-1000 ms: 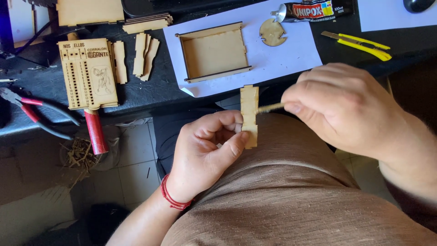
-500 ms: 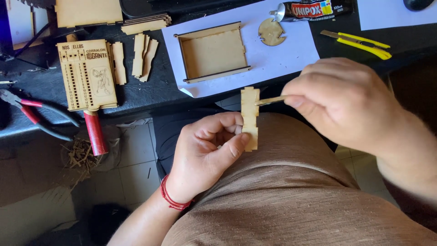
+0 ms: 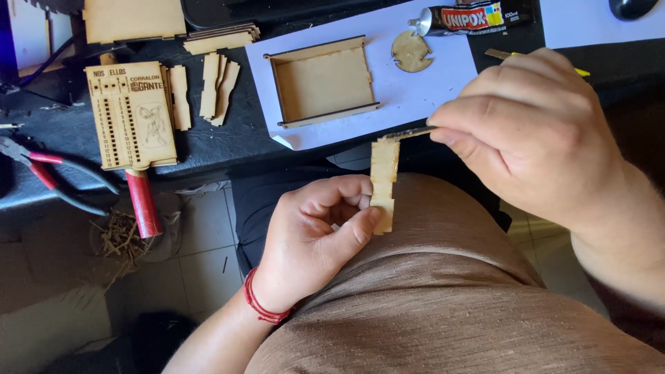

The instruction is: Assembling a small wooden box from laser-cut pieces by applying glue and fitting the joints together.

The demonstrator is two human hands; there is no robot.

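1. my left hand [image 3: 315, 239] has its grip closed on the lower end of a thin notched wooden strip [image 3: 383, 181]; thumb and curled fingers pinch it just below its middle, over my lap and in front of the worktop [image 3: 208, 149] edge.
2. the strip stands nearly upright, long axis running from my thumb up toward the worktop, its flat face turned to me.
3. my right hand [image 3: 533, 135] has its grip closed on a slim stick-like tool [image 3: 409, 133]; i cannot tell what kind it is, since most of it is hidden in my fingers.
4. the tool lies roughly level, pointing left, and its tip meets the strip's top end. so the tool crosses the strip's long axis almost at a right angle, at the end farthest from my left grip.
5. the right hand is above and to the right of the strip; the left is below it, and it is the one actually bearing the piece.
6. on the worktop, well apart from both hands: an open wooden box [image 3: 322, 83] on white paper [image 3: 429, 97], a round wooden disc [image 3: 411, 51], a tube of glue [image 3: 471, 17], an engraved wooden panel [image 3: 128, 114], loose slats [image 3: 215, 86], and red-handled pliers [image 3: 48, 170] at the left.
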